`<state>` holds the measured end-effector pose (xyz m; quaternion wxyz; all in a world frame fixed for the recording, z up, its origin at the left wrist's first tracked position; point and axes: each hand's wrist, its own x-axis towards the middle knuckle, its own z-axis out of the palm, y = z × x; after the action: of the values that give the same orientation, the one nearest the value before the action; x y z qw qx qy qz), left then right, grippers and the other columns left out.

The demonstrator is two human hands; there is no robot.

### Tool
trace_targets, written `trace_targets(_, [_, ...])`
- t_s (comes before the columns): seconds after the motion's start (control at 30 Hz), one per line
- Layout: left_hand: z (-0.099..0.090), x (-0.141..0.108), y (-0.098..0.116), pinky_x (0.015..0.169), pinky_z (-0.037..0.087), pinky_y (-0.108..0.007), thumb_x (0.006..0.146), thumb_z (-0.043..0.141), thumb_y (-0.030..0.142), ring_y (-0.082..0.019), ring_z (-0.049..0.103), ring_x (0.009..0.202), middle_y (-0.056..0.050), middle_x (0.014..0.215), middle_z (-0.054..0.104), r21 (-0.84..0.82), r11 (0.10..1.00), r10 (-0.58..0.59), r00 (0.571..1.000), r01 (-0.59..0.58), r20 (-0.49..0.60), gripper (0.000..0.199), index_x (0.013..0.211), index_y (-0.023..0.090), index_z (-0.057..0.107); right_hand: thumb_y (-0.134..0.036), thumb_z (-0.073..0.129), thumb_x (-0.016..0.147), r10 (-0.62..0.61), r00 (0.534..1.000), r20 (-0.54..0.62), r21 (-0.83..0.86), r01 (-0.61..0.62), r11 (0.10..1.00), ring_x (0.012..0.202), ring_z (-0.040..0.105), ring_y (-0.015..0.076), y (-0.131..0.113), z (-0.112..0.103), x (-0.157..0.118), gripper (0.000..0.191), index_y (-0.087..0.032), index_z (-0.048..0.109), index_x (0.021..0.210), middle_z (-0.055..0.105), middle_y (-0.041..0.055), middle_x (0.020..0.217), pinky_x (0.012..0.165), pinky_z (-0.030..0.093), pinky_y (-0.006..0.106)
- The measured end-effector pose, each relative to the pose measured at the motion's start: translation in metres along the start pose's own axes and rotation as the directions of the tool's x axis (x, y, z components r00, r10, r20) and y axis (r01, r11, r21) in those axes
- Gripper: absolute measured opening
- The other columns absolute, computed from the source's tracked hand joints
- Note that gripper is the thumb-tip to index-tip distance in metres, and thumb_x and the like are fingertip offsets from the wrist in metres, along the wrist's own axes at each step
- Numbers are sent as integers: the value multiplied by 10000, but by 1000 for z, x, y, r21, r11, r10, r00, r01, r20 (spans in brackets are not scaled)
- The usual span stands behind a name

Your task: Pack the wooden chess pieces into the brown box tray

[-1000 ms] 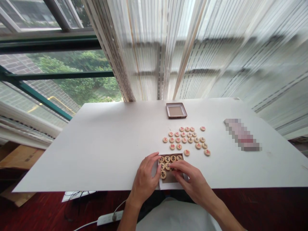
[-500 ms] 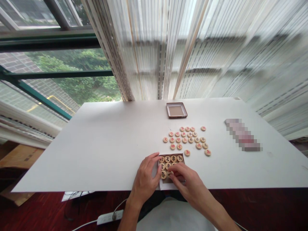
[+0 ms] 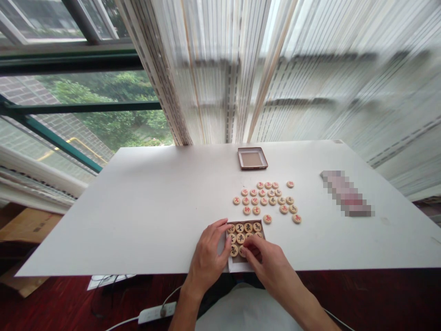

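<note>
A shallow box (image 3: 237, 266) sits at the table's front edge, holding several round wooden Chinese chess pieces with black characters in rows. My left hand (image 3: 209, 250) grips the box's left side, its fingertips at the upper left corner and the thumb along the left edge. My right hand (image 3: 270, 258) pinches a Chinese chess piece (image 3: 241, 251), which lies flat in the lower row, right of another piece (image 3: 234, 250). The fingers partly cover this piece and the pieces behind it.
Several loose Chinese chess pieces (image 3: 263, 201), red and black, lie spread behind the box on the white table (image 3: 138, 207). The open lid (image 3: 252, 159) rests near the back edge. A blurred-out flat object (image 3: 346, 193) lies at right. A power strip (image 3: 157, 312) is below.
The piece in my right hand has gone from tilted to lying flat in the box's lower row. My left hand has stayed in place on the box.
</note>
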<state>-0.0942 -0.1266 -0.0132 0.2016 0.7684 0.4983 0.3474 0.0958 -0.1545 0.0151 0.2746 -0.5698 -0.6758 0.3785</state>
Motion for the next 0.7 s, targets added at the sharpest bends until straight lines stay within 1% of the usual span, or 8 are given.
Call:
trace_targets(0.17, [0,0,0,1092,478,-448,960,530,191,-226,564,1255,-65,1325,604,1,1000,-6,1000,6,4,292,1239,253,588,-191,548,965,-39,999,-36,-125,35,992,696,620,173,5,4,-1,121,-235,567,855,650,-6,780,645,472,272])
trace_targets(0.37, [1,0,-1,1090,477,-451,966,522,193,-228,566,1252,-68,1322,604,2,1000,-2,1000,2,7,292,1245,251,587,-158,562,947,-94,991,-95,-277,64,959,684,605,171,9,10,-2,163,-228,538,802,614,-2,789,626,450,273])
trace_targets(0.53, [1,0,-1,1097,475,-446,966,532,203,-222,563,1254,-65,1328,601,5,1000,-3,1000,2,6,290,1248,249,584,-150,536,958,-108,990,-87,-295,78,952,684,605,170,9,11,-4,164,-224,532,811,605,3,802,627,466,277])
trace_targets(0.7, [1,-1,-1,1093,479,-453,967,529,207,-229,566,1252,-68,1328,601,-3,1000,0,1000,0,3,285,1243,251,589,-109,561,925,-121,992,-35,-278,107,955,719,612,178,8,8,-8,139,-216,548,837,603,18,836,654,504,288])
